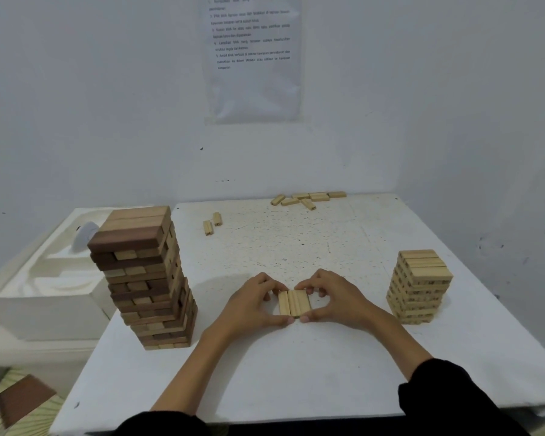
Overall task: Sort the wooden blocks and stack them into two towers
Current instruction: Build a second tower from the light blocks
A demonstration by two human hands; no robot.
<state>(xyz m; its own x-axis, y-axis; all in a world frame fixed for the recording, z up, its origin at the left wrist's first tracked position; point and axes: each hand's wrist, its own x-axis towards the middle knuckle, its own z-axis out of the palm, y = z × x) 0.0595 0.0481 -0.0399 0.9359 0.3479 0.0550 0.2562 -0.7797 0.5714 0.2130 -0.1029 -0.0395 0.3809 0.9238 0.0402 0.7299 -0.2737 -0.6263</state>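
At centre frame I had both hands on a row (pixel 294 303) of three pale blocks lying flat on the table (pixel 296 372). The left hand (pixel 252 305) and right hand (pixel 337 302) each pinched it, thumbs at the near ends and fingers curled over the far ends. The tall tower (pixel 145 278) of mixed dark and pale blocks stood at left, its layers visibly uneven. The short tower (pixel 419 286) of pale blocks stood at right, well apart from the row. Loose blocks (pixel 309 198) lay at the table's far edge, with a pair (pixel 212 223) nearer the upper middle. I judged the row was meant for the short tower. My worry was the lift: only end pressure held three separate blocks together, so uneven squeeze could let the middle one drop out. A sleeve or wrist sweeping sideways could also nudge either tower, and the tall one looked least forgiving.
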